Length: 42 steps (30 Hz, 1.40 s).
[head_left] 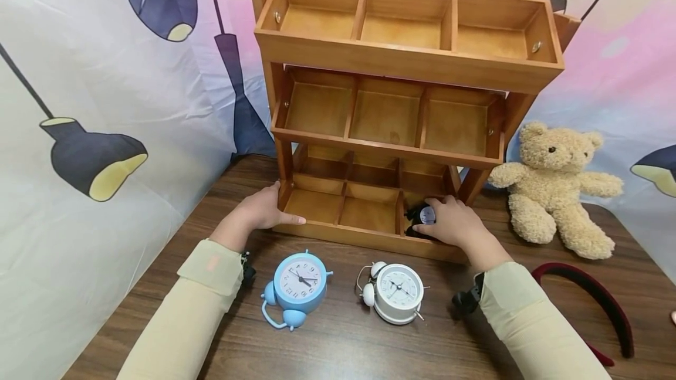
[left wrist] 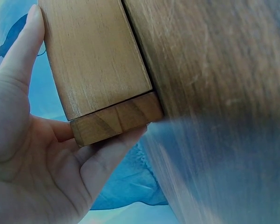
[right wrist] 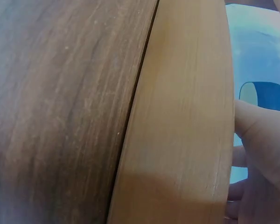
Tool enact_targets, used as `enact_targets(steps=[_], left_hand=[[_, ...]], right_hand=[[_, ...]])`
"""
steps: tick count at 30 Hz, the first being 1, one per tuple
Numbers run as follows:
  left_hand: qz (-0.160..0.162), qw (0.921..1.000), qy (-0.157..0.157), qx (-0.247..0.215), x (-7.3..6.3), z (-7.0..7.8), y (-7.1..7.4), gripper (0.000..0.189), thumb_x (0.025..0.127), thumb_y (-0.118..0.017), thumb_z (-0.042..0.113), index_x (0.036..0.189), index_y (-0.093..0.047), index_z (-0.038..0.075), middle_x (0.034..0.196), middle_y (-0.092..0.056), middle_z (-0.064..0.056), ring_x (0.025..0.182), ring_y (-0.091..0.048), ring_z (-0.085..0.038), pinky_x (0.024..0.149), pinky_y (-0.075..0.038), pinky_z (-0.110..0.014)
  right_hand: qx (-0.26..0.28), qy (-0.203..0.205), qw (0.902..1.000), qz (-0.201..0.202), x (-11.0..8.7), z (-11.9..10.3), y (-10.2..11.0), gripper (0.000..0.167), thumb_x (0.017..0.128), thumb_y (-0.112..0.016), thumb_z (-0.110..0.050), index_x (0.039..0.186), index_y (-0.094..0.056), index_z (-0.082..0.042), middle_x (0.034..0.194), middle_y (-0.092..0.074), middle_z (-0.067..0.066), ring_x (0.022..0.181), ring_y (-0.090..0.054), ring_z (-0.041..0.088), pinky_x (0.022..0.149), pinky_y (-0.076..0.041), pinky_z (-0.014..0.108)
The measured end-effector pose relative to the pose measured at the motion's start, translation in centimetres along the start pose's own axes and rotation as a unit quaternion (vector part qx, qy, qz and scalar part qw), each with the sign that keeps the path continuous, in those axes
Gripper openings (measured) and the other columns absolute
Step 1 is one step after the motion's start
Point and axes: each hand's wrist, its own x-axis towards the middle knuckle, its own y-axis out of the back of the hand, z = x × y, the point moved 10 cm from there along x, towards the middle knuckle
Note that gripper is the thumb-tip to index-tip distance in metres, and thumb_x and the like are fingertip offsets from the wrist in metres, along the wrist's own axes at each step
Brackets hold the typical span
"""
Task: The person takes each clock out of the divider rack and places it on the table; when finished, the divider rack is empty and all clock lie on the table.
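Observation:
A three-tier wooden shelf (head_left: 412, 63) with divided trays stands on the table. My left hand (head_left: 261, 209) grips the left end of its bottom tray, thumb along the front edge. In the left wrist view, the fingers of that hand (left wrist: 42, 154) wrap round the tray's wooden corner (left wrist: 100, 70). My right hand (head_left: 455, 221) reaches into the bottom tray's right compartment and holds a small black clock (head_left: 426, 214) between thumb and fingers, partly covering it. The right wrist view mostly has the tray's front board (right wrist: 182, 102), with the right hand (right wrist: 266, 144) behind its edge.
A light blue alarm clock (head_left: 301, 280) and a white alarm clock (head_left: 398, 292) lie face up on the wooden table (head_left: 327, 350) before the shelf. A teddy bear (head_left: 557, 186) sits to the right, behind a dark red headband (head_left: 602, 292). Patterned cloth (head_left: 95, 87) hangs behind.

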Motion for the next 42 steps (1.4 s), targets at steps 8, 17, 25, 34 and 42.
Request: enact_targets(steps=[8, 17, 25, 34, 42], left_hand=[[-0.001, 1.0, -0.008, -0.005, 0.1, 0.1, -0.3, 0.124, 0.081, -0.071, 0.064, 0.153, -0.007, -0.013, 0.155, -0.021, -0.036, 0.141, -0.029, -0.05, 0.112, -0.029, -0.058], [0.003, 0.9999, -0.011, -0.006, 0.2, 0.2, -0.3, 0.126, 0.079, -0.072, 0.066, 0.153, -0.008, -0.013, 0.155, -0.022, -0.036, 0.14, -0.03, -0.049, 0.112, -0.03, -0.057], [0.003, 0.9999, -0.008, -0.007, 0.0, 0.2, -0.2, 0.125, 0.079, -0.072, 0.065, 0.153, -0.008, -0.013, 0.155, -0.022, -0.036, 0.141, -0.029, -0.049, 0.112, -0.029, -0.058], [0.004, 0.9999, -0.008, -0.011, -0.2, 0.2, 0.0, 0.123, 0.081, -0.073, 0.062, 0.153, -0.007, -0.013, 0.155, -0.021, -0.036, 0.141, -0.028, -0.049, 0.112, -0.029, -0.058], [0.008, 0.9999, -0.008, -0.012, -0.3, 0.1, 0.2, 0.123, 0.081, -0.073, 0.062, 0.153, -0.008, -0.013, 0.155, -0.022, -0.036, 0.14, -0.029, -0.05, 0.112, -0.029, -0.058]], right_hand=[[0.006, -0.003, 0.9999, -0.014, 0.2, 0.4, -0.7, 0.079, 0.09, -0.067, -0.051, 0.144, -0.047, 0.004, 0.137, -0.044, 0.038, 0.124, -0.045, 0.055, 0.099, -0.039, 0.065], [0.0, -0.001, 0.9999, 0.011, -0.2, 0.3, 0.2, 0.077, 0.091, -0.066, -0.048, 0.145, -0.047, 0.003, 0.131, -0.047, 0.039, 0.119, -0.047, 0.057, 0.097, -0.04, 0.065], [0.018, -0.021, 0.9995, 0.013, -0.4, 0.4, 1.4, 0.077, 0.093, -0.065, -0.049, 0.148, -0.043, -0.001, 0.143, -0.035, 0.041, 0.125, -0.04, 0.06, 0.091, -0.042, 0.068], [0.018, -0.029, 0.9988, 0.036, -0.4, 0.6, 2.7, 0.079, 0.09, -0.066, -0.053, 0.147, -0.046, -0.001, 0.158, -0.015, 0.033, 0.123, -0.044, 0.058, 0.083, -0.046, 0.068], [0.017, -0.035, 0.9981, 0.047, -0.8, 0.4, 4.1, 0.08, 0.09, -0.065, -0.055, 0.149, -0.044, -0.003, 0.147, -0.035, 0.038, 0.124, -0.044, 0.057, 0.086, -0.044, 0.069]])
